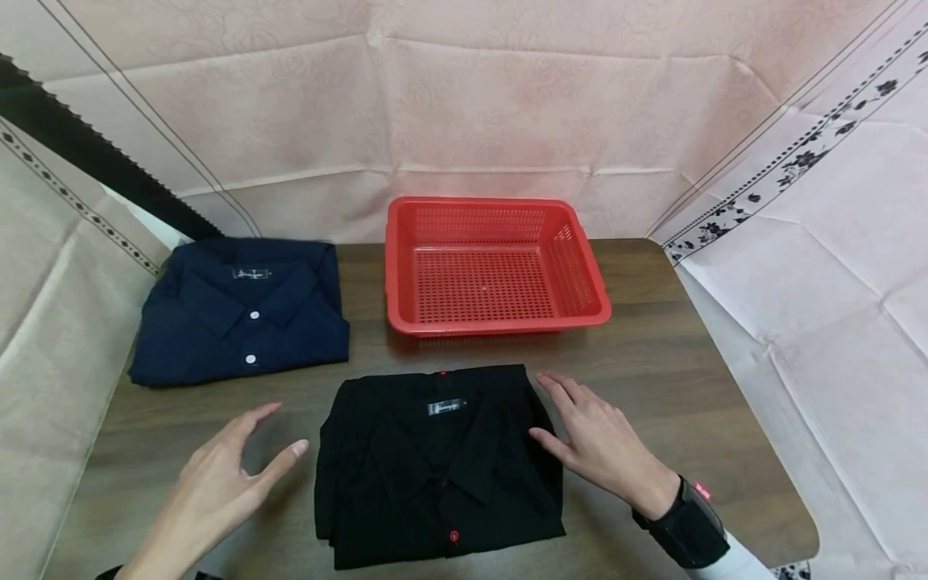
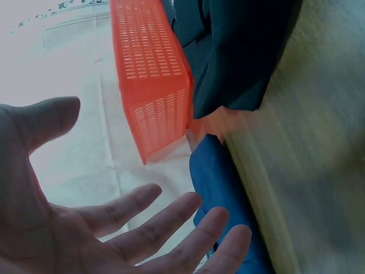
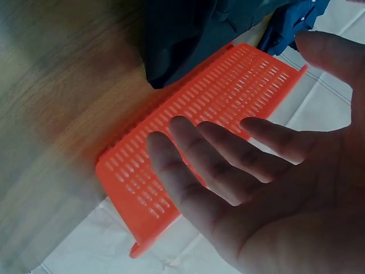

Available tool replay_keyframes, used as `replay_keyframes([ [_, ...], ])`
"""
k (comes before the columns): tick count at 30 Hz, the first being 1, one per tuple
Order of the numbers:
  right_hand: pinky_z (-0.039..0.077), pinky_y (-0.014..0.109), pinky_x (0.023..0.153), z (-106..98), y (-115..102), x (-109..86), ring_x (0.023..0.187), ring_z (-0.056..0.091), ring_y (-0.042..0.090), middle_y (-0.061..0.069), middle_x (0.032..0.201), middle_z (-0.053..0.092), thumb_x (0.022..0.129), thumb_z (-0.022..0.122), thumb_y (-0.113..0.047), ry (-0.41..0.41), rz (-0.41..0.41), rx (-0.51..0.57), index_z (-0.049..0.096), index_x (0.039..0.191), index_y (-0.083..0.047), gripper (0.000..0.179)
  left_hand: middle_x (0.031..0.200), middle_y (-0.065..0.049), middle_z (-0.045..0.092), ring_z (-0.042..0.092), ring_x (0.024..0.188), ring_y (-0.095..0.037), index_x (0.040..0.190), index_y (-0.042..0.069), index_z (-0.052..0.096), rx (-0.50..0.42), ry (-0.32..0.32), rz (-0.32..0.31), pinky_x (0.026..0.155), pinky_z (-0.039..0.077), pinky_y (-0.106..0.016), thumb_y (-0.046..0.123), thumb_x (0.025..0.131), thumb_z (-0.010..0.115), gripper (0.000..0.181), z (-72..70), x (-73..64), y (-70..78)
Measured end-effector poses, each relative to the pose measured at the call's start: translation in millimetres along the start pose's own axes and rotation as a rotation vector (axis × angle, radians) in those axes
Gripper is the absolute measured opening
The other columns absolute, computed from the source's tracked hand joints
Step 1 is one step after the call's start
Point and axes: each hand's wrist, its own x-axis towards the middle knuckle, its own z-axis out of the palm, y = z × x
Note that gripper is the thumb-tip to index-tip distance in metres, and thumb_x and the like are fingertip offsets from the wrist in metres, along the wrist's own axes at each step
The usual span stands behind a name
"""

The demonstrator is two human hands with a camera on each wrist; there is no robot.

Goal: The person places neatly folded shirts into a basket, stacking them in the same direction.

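Left hand point(image 1: 217, 483): fingers and thumb are spreading wide, holding nothing, hovering just left of the black shirt. Right hand point(image 1: 598, 439): fingers are extending loosely, gripping nothing, lying at that shirt's right edge; contact is remaining unclear. Black shirt point(image 1: 406, 483): folded, red-buttoned, is lying between the hands, collar pointing toward the basket. Basket point(image 1: 500, 329): red, perforated, is standing just beyond the shirt, blocking the way straight back. Blue shirt point(image 1: 217, 322): folded, white-buttoned, is occupying the far left corner, beyond the left hand. Table point(image 1: 689, 387): wood-grained, is supporting all three. Sheeting point(image 1: 507, 105): pale, is enclosing back and sides.
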Motion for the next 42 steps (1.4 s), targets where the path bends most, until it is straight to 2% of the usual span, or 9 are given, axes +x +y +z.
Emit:
replay_keyframes([
  [8, 0.057, 0.047, 0.079, 4.4, -1.5, 1.4, 0.11, 0.062, 0.028, 0.014, 0.134, 0.057, 0.087, 0.065, -0.05, -0.019, 0.02, 0.01, 0.048, 0.143, -0.009, 0.071, 0.135, -0.03, 0.053, 0.057, 0.112, -0.045, 0.143, 0.002, 0.044, -0.028, 0.004, 0.01, 0.081, 0.05, -0.059, 0.068, 0.085, 0.054, 0.089, 6.3, 0.9, -0.1],
  [11, 0.057, 0.047, 0.08, 6.9, -1.4, 1.8, 0.109, 0.063, 0.028, 0.015, 0.132, 0.059, 0.087, 0.066, -0.049, -0.023, 0.021, 0.019, 0.049, 0.142, -0.008, 0.072, 0.136, -0.03, 0.053, 0.056, 0.114, -0.045, 0.144, 0.002, 0.043, -0.055, -0.026, 0.005, 0.083, 0.05, -0.059, 0.068, 0.086, 0.053, 0.089, 7.9, 1.2, 0.5],
  [18, 0.056, 0.046, 0.082, 11.4, -3.2, 3.1, 0.107, 0.064, 0.028, 0.016, 0.129, 0.061, 0.086, 0.066, -0.049, -0.048, 0.034, 0.038, 0.049, 0.141, -0.005, 0.072, 0.14, -0.024, 0.053, 0.058, 0.116, -0.041, 0.144, 0.003, 0.043, -0.205, -0.081, 0.016, 0.089, 0.052, -0.054, 0.059, 0.089, 0.057, 0.08, 11.7, 1.7, 0.4],
  [25, 0.057, 0.047, 0.081, 14.7, -3.2, 4.2, 0.107, 0.064, 0.029, 0.018, 0.128, 0.061, 0.086, 0.066, -0.049, -0.058, 0.055, 0.04, 0.048, 0.142, -0.004, 0.073, 0.141, -0.026, 0.051, 0.056, 0.119, -0.042, 0.145, 0.003, 0.041, -0.235, -0.123, 0.003, 0.092, 0.05, -0.055, 0.058, 0.089, 0.057, 0.08, 16.6, 3.6, 1.2],
  [29, 0.057, 0.044, 0.079, 18.0, -2.5, 6.4, 0.102, 0.065, 0.026, 0.017, 0.124, 0.062, 0.086, 0.067, -0.047, -0.084, 0.102, 0.068, 0.048, 0.142, -0.004, 0.073, 0.145, -0.027, 0.046, 0.053, 0.122, -0.043, 0.147, 0.002, 0.038, -0.243, -0.166, -0.029, 0.093, 0.05, -0.055, 0.062, 0.088, 0.056, 0.086, 21.4, 5.7, 3.0],
  [35, 0.057, 0.039, 0.071, 23.4, 0.5, 10.8, 0.089, 0.064, 0.019, 0.017, 0.122, 0.063, 0.086, 0.068, -0.047, -0.129, 0.222, 0.197, 0.05, 0.141, -0.001, 0.073, 0.151, -0.029, 0.036, 0.047, 0.128, -0.045, 0.151, 0.0, 0.028, -0.279, -0.276, -0.098, 0.094, 0.05, -0.053, 0.065, 0.087, 0.054, 0.095, 29.7, 9.3, 4.3],
  [38, 0.057, 0.04, 0.071, 25.5, 1.4, 11.6, 0.091, 0.065, 0.021, 0.019, 0.124, 0.063, 0.087, 0.067, -0.047, -0.143, 0.265, 0.231, 0.05, 0.14, -0.001, 0.073, 0.152, -0.03, 0.033, 0.045, 0.129, -0.045, 0.151, 0.0, 0.026, -0.284, -0.302, -0.105, 0.096, 0.048, -0.054, 0.065, 0.087, 0.054, 0.096, 32.5, 10.1, 4.0],
  [42, 0.057, 0.043, 0.072, 27.0, 1.1, 13.1, 0.094, 0.066, 0.024, 0.02, 0.121, 0.064, 0.087, 0.067, -0.048, -0.157, 0.294, 0.217, 0.05, 0.14, -0.001, 0.073, 0.152, -0.03, 0.032, 0.044, 0.129, -0.046, 0.151, -0.001, 0.025, -0.289, -0.312, -0.101, 0.097, 0.046, -0.057, 0.065, 0.087, 0.055, 0.097, 33.6, 11.0, 4.3],
])
